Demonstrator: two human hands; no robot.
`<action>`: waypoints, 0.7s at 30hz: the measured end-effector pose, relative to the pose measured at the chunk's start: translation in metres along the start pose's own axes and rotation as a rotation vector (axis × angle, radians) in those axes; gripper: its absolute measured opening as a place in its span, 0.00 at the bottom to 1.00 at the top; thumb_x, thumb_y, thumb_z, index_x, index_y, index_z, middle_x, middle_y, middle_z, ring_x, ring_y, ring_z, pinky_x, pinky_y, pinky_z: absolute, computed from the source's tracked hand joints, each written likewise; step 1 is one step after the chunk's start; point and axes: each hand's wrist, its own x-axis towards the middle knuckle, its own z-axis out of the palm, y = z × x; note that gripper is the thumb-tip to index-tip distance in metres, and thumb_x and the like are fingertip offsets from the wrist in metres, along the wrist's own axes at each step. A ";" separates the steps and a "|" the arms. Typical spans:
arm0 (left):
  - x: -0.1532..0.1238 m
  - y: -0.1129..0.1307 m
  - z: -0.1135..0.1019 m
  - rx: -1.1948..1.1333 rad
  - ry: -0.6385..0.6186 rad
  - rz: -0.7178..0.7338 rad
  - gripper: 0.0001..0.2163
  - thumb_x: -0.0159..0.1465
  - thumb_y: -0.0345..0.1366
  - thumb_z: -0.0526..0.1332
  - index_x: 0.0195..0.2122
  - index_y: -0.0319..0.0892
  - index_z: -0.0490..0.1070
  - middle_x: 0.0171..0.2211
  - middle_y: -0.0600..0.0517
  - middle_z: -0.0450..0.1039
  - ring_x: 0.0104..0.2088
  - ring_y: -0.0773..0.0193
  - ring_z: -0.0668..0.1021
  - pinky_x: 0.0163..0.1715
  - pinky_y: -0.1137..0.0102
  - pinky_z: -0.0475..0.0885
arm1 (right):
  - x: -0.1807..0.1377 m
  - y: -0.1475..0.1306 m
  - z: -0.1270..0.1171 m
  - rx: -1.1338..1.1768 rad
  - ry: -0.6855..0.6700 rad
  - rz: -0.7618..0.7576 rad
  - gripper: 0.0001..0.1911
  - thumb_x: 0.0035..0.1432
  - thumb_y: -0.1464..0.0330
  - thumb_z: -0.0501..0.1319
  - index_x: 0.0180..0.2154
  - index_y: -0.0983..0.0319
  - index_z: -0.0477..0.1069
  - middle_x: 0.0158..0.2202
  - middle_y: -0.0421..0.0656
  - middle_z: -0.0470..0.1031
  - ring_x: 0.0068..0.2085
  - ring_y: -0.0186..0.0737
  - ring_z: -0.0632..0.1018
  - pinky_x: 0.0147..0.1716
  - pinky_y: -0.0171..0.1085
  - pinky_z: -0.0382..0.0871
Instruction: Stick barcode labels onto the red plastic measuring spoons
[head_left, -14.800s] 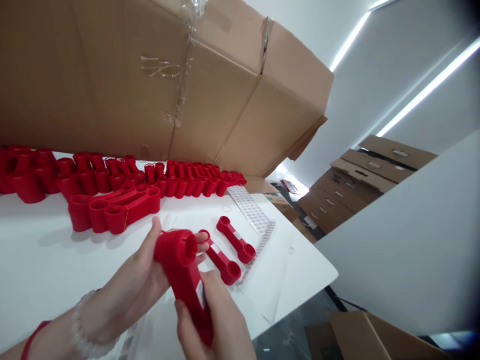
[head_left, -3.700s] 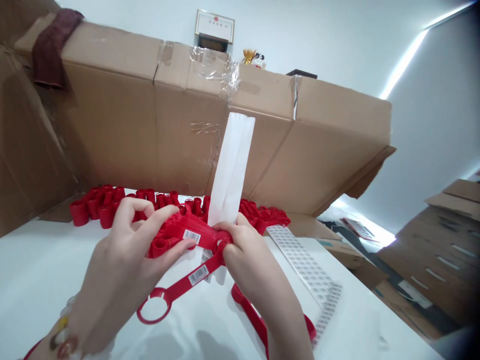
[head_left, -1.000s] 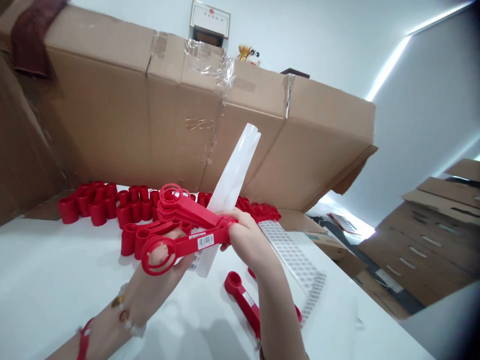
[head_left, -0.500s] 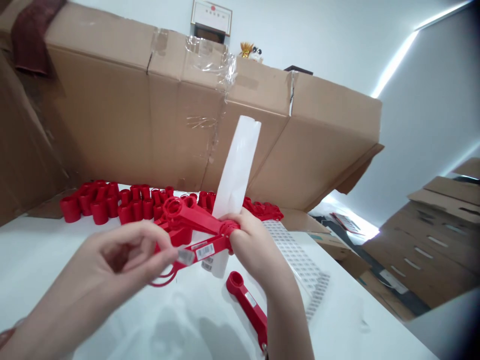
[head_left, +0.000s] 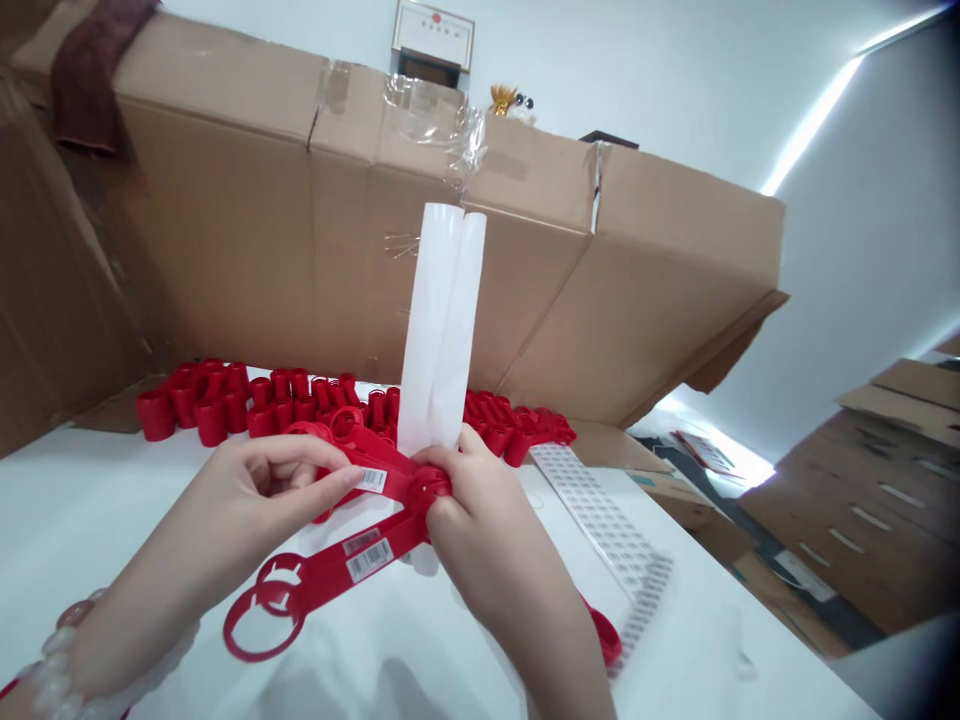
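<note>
My left hand (head_left: 277,500) has thumb and forefinger pinched at a small barcode label (head_left: 373,480), which lies against one of the red plastic pieces. Several such red pieces (head_left: 326,580), flat arms with ring-shaped ends, fan out from my right hand (head_left: 487,530). That hand is closed round their gathered ends. It also grips a curled white sheet (head_left: 441,330), which stands upright above the fist. The lower arm carries barcode labels on its face. Another red piece (head_left: 606,637) lies on the table, mostly hidden behind my right forearm.
Rows of red cylindrical parts (head_left: 212,420) line the back of the white table (head_left: 225,690). Behind them rises a cardboard wall (head_left: 247,230). A sheet of printed labels (head_left: 600,520) lies to the right. Cardboard boxes (head_left: 847,500) stand beyond the table.
The label in my left fingers has come against an upper red piece. The red pieces have spread apart, and the curled sheet has swung more upright and leftward.
</note>
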 end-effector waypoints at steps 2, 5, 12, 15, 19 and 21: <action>0.000 0.000 0.000 0.008 0.011 0.001 0.19 0.57 0.57 0.67 0.25 0.46 0.74 0.19 0.59 0.47 0.21 0.69 0.56 0.20 0.75 0.52 | 0.000 0.000 0.000 0.001 0.002 0.002 0.12 0.50 0.79 0.48 0.29 0.61 0.67 0.45 0.41 0.69 0.38 0.36 0.72 0.36 0.39 0.66; 0.000 -0.001 -0.001 0.034 0.023 -0.001 0.19 0.57 0.58 0.67 0.24 0.46 0.74 0.20 0.59 0.48 0.22 0.69 0.56 0.20 0.75 0.52 | 0.001 0.000 0.000 -0.006 -0.004 0.005 0.12 0.51 0.78 0.48 0.29 0.61 0.68 0.45 0.41 0.69 0.37 0.36 0.72 0.36 0.39 0.66; -0.001 0.000 -0.001 0.065 0.044 0.009 0.17 0.58 0.56 0.66 0.28 0.48 0.76 0.20 0.59 0.48 0.22 0.68 0.56 0.20 0.74 0.50 | 0.000 -0.001 -0.001 0.005 -0.011 0.009 0.11 0.51 0.78 0.48 0.28 0.61 0.67 0.44 0.41 0.69 0.38 0.37 0.72 0.36 0.39 0.66; -0.001 0.002 0.002 0.054 0.059 0.035 0.16 0.57 0.55 0.67 0.26 0.47 0.75 0.19 0.59 0.48 0.21 0.69 0.56 0.19 0.74 0.50 | 0.000 -0.001 -0.002 0.002 -0.012 0.011 0.12 0.50 0.78 0.48 0.28 0.61 0.68 0.45 0.42 0.69 0.38 0.37 0.72 0.35 0.38 0.67; -0.002 -0.002 0.007 0.090 0.089 0.028 0.17 0.59 0.55 0.65 0.26 0.46 0.73 0.19 0.59 0.48 0.20 0.68 0.55 0.19 0.74 0.50 | -0.001 -0.002 -0.002 0.009 -0.020 0.015 0.15 0.50 0.78 0.49 0.31 0.60 0.71 0.46 0.42 0.69 0.38 0.38 0.72 0.35 0.38 0.67; -0.002 -0.005 0.009 0.154 0.097 0.046 0.20 0.60 0.56 0.64 0.23 0.45 0.68 0.19 0.59 0.49 0.20 0.69 0.56 0.19 0.73 0.50 | -0.001 -0.002 -0.002 0.009 -0.022 0.016 0.17 0.50 0.79 0.49 0.34 0.60 0.73 0.46 0.43 0.69 0.38 0.38 0.72 0.36 0.38 0.67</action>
